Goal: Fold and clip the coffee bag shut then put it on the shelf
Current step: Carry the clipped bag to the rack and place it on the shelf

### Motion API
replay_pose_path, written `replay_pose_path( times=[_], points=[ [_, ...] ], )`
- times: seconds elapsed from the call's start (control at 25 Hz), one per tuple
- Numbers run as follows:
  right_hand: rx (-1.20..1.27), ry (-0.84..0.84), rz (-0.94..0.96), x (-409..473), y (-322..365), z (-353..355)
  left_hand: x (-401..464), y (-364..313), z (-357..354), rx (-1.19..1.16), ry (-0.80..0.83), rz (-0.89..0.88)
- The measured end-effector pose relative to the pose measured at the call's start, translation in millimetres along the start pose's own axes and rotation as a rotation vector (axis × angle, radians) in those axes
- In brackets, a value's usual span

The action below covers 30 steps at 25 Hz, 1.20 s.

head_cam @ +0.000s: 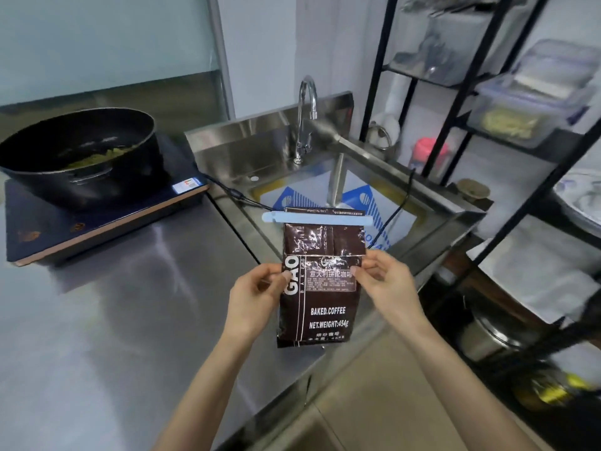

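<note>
Brown coffee bag [320, 288], blue clip [317, 218] across its top, pinched by both hands [257, 296] [387, 284]; shelf contents blurred.

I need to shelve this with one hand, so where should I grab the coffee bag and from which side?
Grip the coffee bag by its full lower body, coming from the right side where the right hand already pinches the edge. The blue clip sits across the folded top, so avoid lifting there; it may slip.

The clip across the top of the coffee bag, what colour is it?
Light blue. The clip shows best in the head view.
</note>
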State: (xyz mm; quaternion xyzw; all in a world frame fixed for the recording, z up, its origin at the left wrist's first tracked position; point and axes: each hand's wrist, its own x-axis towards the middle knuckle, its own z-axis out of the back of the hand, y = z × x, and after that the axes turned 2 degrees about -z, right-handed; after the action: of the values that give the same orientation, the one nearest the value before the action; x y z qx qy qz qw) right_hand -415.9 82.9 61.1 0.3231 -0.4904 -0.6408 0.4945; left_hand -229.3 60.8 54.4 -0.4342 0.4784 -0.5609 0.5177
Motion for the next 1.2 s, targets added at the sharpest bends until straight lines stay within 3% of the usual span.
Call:
replay_pose_path(
  times=[0.52, 0.88, 1.2],
  points=[
    [0.199, -0.203, -0.149, -35, -53, 197, -27, -40, -199, -0.023, 0.240, -0.047],
    [0.332, -0.394, -0.265, -45, -79, 268, -22, -62, -285, 0.025, 0.430, -0.098],
    [0.290, -0.615, -0.323, -30, -89, 323, 15, -75, -369, 0.021, 0.638, -0.093]
  ],
)
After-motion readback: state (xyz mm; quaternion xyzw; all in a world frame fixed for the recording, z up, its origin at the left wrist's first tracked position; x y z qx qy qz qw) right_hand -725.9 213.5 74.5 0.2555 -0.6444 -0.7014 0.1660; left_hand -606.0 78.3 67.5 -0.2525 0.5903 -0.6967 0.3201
